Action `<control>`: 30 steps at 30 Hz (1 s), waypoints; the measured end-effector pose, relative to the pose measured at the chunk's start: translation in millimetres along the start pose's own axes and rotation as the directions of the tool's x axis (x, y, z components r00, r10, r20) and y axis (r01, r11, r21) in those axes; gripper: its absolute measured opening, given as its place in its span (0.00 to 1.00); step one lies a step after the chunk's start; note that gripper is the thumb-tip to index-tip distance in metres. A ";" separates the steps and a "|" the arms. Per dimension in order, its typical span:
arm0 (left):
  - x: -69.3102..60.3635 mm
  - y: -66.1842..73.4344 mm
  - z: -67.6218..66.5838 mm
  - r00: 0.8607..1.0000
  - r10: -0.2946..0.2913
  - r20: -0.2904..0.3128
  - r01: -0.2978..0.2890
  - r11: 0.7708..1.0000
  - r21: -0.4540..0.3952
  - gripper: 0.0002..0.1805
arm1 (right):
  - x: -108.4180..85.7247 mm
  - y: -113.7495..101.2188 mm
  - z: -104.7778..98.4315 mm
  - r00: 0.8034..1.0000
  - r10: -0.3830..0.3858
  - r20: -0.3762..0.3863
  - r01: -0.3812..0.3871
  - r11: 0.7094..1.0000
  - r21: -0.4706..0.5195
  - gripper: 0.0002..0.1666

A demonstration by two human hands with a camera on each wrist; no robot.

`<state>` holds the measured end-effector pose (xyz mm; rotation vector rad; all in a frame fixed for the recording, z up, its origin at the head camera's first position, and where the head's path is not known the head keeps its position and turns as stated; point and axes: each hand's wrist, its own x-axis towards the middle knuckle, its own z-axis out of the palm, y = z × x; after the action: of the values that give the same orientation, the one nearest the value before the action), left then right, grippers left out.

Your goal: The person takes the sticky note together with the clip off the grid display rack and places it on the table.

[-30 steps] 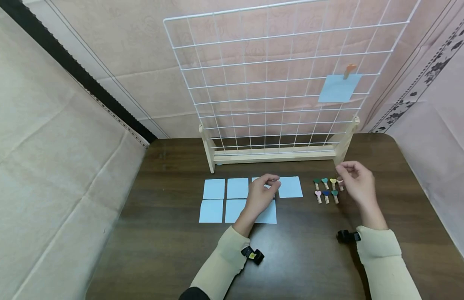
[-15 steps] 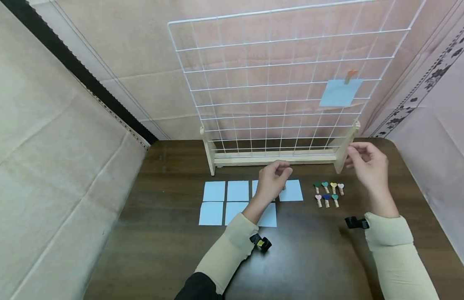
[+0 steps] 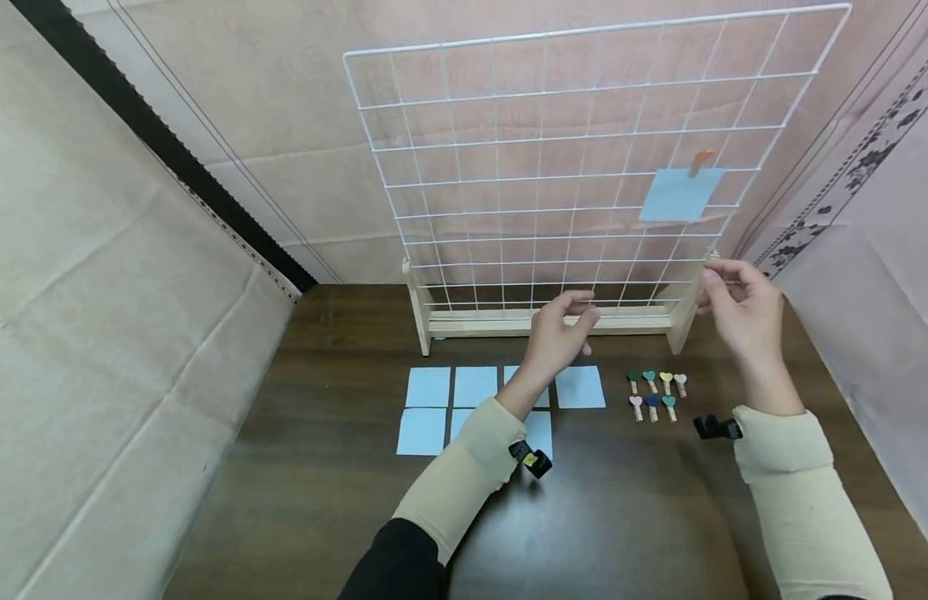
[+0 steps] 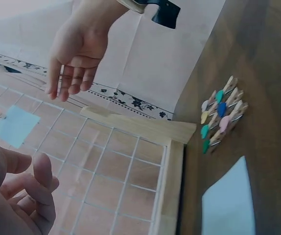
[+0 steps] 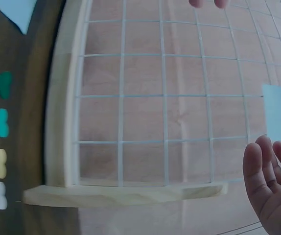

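My left hand (image 3: 560, 335) hovers before the lower bar of the white wire grid (image 3: 509, 150), its fingers loosely bent and holding nothing. By the grid's right wooden foot (image 3: 685, 304) hangs my right hand (image 3: 747, 317), also holding nothing, as the left wrist view shows. One light blue paper square (image 3: 681, 195) is clipped to the grid's right side by an orange-topped clothespin (image 3: 700, 161). On the table lie two rows of light blue paper squares (image 3: 428, 387), partly hidden by my left arm. Right of them sit several small clothespins (image 3: 651, 408) with coloured heart tops.
The grid stands in a pale wooden base (image 3: 509, 323) near the back of the dark wooden table (image 3: 299, 467). Pale cloth (image 3: 134, 333) hangs at the left, behind and at the right. Each forearm wears a black wrist camera (image 3: 715, 427).
Both hands have moved forward and slightly right, away from the paper squares and clothespins toward the grid. The white heart clothespin, earlier partly covered by the right hand, is uncovered. The head view has tilted up slightly.
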<state>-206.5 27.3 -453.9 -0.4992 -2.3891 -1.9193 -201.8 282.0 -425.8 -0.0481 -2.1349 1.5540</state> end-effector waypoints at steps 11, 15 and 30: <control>22.3 19.6 0.2 1.000 0.009 0.011 -0.008 0.997 -0.082 0.21 | 21.0 -33.1 6.7 0.984 -0.177 0.022 0.178 0.981 -0.076 0.15; 28.2 25.5 4.1 1.000 0.000 0.026 0.003 0.996 -0.093 0.22 | 27.4 -42.3 10.3 0.965 -0.262 0.013 0.261 0.957 -0.127 0.17; 60.3 55.8 5.5 0.994 -0.013 0.110 0.031 0.985 -0.171 0.26 | 60.8 -67.4 16.9 0.895 -0.442 -0.061 0.415 0.874 -0.251 0.16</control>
<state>-247.7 56.3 -388.8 -0.6031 -2.3105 -2.1754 -244.8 262.4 -346.5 0.2384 -2.0468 1.0169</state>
